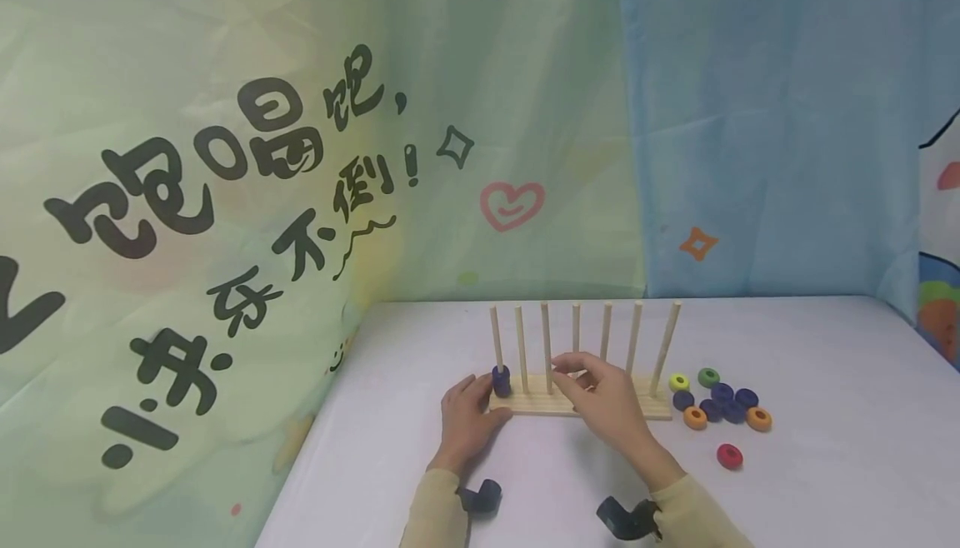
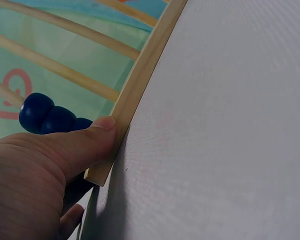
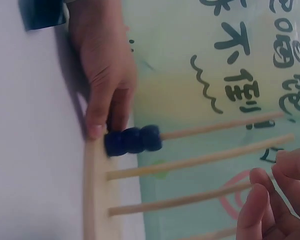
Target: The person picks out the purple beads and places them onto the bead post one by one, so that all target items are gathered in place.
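Note:
A wooden peg stand (image 1: 540, 403) with a row of upright pegs stands on the table. Three dark blue beads (image 3: 134, 140) are stacked on its leftmost peg. My left hand (image 1: 468, 419) grips that end of the stand, with the thumb (image 2: 104, 125) on the front edge of the base and the other fingers partly hidden behind it. Beside the third peg (image 1: 547, 340) from the left is my right hand (image 1: 603, 402), fingers loosely bent and fingertips right at the peg. No bead shows between those fingers in the right wrist view.
Loose beads lie right of the stand: a yellow bead (image 1: 678, 381), a green bead (image 1: 708, 377), several blue beads (image 1: 722, 392) and two orange ones. A red bead (image 1: 730, 456) lies nearer the front. Printed cloth (image 1: 510, 115) hangs behind and left of the white table (image 1: 840, 365).

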A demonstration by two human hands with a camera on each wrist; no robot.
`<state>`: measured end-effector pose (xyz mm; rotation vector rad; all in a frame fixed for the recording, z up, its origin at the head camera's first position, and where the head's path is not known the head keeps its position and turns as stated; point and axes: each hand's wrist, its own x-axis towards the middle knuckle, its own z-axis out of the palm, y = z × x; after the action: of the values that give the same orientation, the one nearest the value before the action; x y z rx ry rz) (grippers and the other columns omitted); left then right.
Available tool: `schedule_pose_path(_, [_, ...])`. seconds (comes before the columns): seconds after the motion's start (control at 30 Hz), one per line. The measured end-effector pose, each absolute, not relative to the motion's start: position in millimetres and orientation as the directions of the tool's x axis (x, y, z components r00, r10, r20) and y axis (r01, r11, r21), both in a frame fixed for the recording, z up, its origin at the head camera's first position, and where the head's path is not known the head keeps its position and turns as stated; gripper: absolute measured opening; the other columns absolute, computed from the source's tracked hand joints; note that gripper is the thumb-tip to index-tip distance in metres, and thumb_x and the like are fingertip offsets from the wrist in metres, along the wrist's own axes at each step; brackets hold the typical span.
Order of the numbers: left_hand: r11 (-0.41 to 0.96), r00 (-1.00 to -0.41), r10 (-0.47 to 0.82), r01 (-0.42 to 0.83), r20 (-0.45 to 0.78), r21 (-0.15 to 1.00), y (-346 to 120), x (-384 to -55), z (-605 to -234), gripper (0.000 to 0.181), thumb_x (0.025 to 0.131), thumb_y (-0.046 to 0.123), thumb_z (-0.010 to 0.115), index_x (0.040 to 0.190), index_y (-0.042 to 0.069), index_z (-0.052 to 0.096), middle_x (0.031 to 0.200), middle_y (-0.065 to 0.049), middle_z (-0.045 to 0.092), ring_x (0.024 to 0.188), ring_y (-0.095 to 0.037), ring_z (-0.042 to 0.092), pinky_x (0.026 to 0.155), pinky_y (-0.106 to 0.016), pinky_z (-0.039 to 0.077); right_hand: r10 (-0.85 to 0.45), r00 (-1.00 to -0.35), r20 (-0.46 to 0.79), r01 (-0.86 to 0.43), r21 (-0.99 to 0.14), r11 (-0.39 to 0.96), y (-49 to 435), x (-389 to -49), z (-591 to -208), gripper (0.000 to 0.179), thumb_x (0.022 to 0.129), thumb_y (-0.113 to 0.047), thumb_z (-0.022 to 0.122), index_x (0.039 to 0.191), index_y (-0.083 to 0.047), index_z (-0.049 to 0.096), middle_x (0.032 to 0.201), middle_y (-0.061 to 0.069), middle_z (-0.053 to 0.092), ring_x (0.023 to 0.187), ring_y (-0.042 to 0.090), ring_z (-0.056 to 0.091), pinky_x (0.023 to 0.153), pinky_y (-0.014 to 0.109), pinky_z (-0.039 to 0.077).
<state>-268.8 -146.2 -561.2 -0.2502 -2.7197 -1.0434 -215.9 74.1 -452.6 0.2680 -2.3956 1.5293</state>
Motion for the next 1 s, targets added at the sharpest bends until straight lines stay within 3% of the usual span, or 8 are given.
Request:
schedule_pose_path(0.27, [0.729, -0.953, 0.103, 0.267, 0.284, 0.630, -146, -268, -558, 0.059, 0.079, 0.032, 0.078, 0.131, 0.011, 0.061, 0.131, -0.005, 0.064, 0.132, -0.033, 0.045, 0.114, -0.054, 0.024, 0.068, -0.957, 0.281, -0.232, -0.887, 0.398, 91, -205, -476, 0.017, 0.090, -0.017, 0.070, 0.106, -0.011, 0.071, 0.101, 0.006, 0.071, 0.068, 0.016, 0.063, 0.054, 0.024, 0.055])
schedule_pose_path(0.5, [0.738, -0.951, 0.105, 0.271, 0.292, 0.618, -146, -267, -558, 0.058, 0.079, 0.032, 0.079, 0.131, 0.011, 0.062, 0.130, -0.005, 0.064, 0.131, -0.033, 0.046, 0.113, -0.055, 0.025, 0.145, -0.955, 0.260, -0.174, -0.881, 0.440, 111, -196, -490, 0.019, 0.091, -0.018, 0.069, 0.109, -0.010, 0.070, 0.106, 0.008, 0.070, 0.067, 0.009, 0.062, 0.054, 0.023, 0.054])
schedule_pose_path(0.63, [0.741, -0.954, 0.099, 0.261, 0.284, 0.619, -146, -267, -558, 0.059, 0.079, 0.031, 0.079, 0.131, 0.011, 0.062, 0.130, -0.005, 0.064, 0.131, -0.033, 0.046, 0.113, -0.055, 0.025, 0.190, -0.925, 0.330, -0.193, -0.837, 0.512, 129, -193, -497, 0.018, 0.089, -0.014, 0.071, 0.107, -0.009, 0.071, 0.100, 0.008, 0.072, 0.067, 0.006, 0.061, 0.053, 0.020, 0.051])
schedule_pose_path(0.8, [0.737, -0.962, 0.089, 0.238, 0.259, 0.632, -146, -267, -558, 0.060, 0.079, 0.032, 0.079, 0.132, 0.013, 0.061, 0.131, -0.005, 0.063, 0.133, -0.032, 0.044, 0.113, -0.054, 0.024, 0.259, -0.840, 0.477, -0.234, -0.749, 0.619, 160, -194, -501, 0.017, 0.084, -0.007, 0.074, 0.101, -0.008, 0.072, 0.090, 0.007, 0.073, 0.067, -0.001, 0.058, 0.057, 0.010, 0.046])
schedule_pose_path(1.0, [0.735, -0.963, 0.087, 0.235, 0.256, 0.636, -146, -267, -558, 0.059, 0.079, 0.032, 0.078, 0.132, 0.012, 0.061, 0.131, -0.005, 0.063, 0.133, -0.033, 0.044, 0.113, -0.056, 0.025, 0.314, -0.813, 0.491, -0.198, -0.740, 0.643, 194, -194, -501, 0.019, 0.084, -0.006, 0.074, 0.103, -0.006, 0.071, 0.086, 0.011, 0.073, 0.062, -0.005, 0.056, 0.046, 0.012, 0.042])
